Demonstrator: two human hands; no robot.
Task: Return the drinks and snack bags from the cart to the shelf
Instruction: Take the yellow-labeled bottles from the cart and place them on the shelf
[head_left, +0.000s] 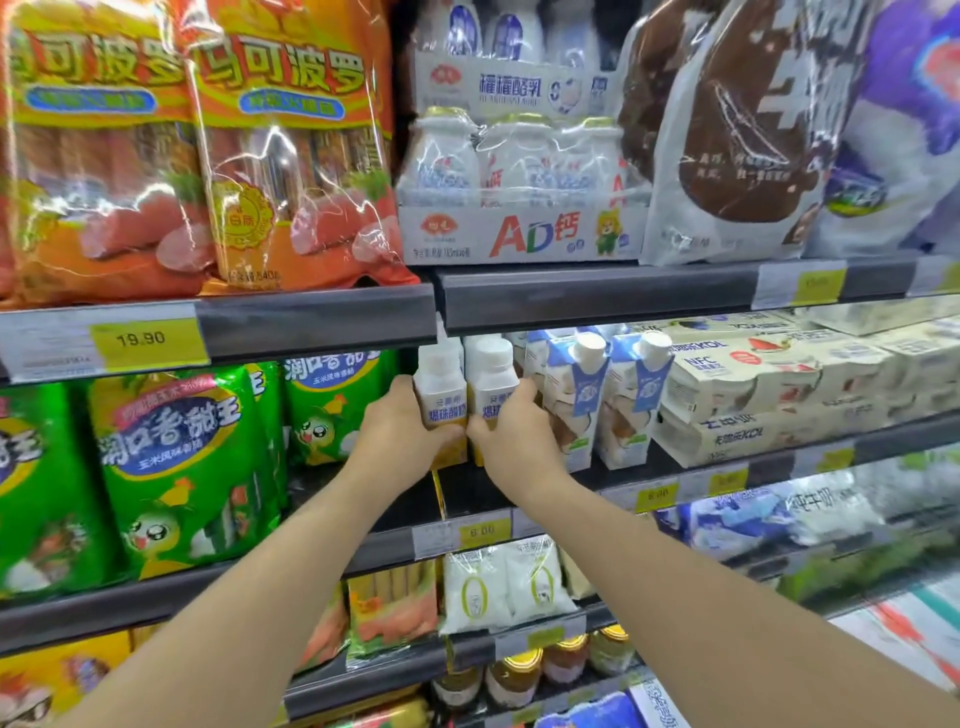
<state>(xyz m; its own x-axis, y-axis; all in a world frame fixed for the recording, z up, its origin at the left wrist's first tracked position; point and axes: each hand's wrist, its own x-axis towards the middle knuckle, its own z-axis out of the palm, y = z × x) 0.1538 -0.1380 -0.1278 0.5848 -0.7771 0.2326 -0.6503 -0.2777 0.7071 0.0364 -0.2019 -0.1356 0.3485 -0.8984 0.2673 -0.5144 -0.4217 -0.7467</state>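
Note:
Two white drink bottles with yellow bases stand side by side on the middle shelf (395, 512). My left hand (402, 431) wraps the left bottle (439, 387) from its left side. My right hand (511, 434) wraps the right bottle (491, 384) from its right side. Both bottles are upright and touch each other, under the upper shelf's dark rail. The cart is not in view.
White-and-blue drink cartons (582, 395) stand right beside the right bottle, with flat white boxes (769, 400) beyond. Green snack bags (171, 467) fill the shelf to the left. Orange sausage bags (291, 150) and bottle packs (519, 187) sit above.

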